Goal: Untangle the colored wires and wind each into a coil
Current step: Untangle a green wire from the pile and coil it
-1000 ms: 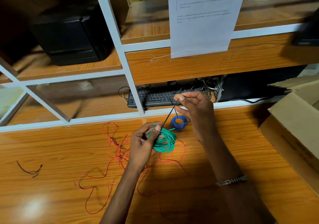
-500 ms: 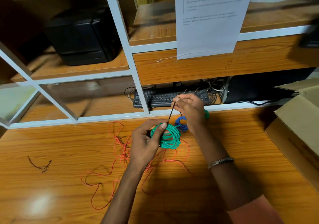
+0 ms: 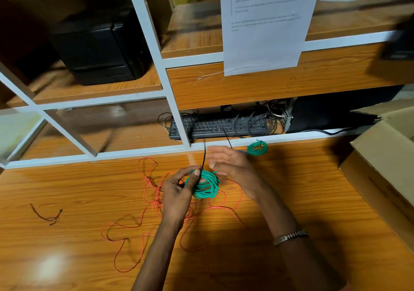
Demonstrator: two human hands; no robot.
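Your left hand (image 3: pixel 179 192) has its fingers (image 3: pixel 194 174) curled round the green plastic-coated wire coil (image 3: pixel 206 184), thumb and fingertips pinching a thin black twist tie (image 3: pixel 203 158) against the top of it, so the loops can't spring apart while the tie stands up ready to be wrapped. Your right hand (image 3: pixel 230 166) sits just beside the coil with fingers loose and spread, holding nothing. It's a bit blurred, but I'd guess it's lined up to catch the free end of that tie. Under and around both hands the thin orange-red wire (image 3: pixel 143 221) sprawls loose over the wooden worktop (image 3: pixel 67 190), clearly not coiled yet. A smaller tied green coil (image 3: pixel 257 148) is parked near the back edge, out of the way, which makes sense for a done one. A short scrap of dark wire (image 3: pixel 48 215) lies well apart on the left, probably a spare tie.
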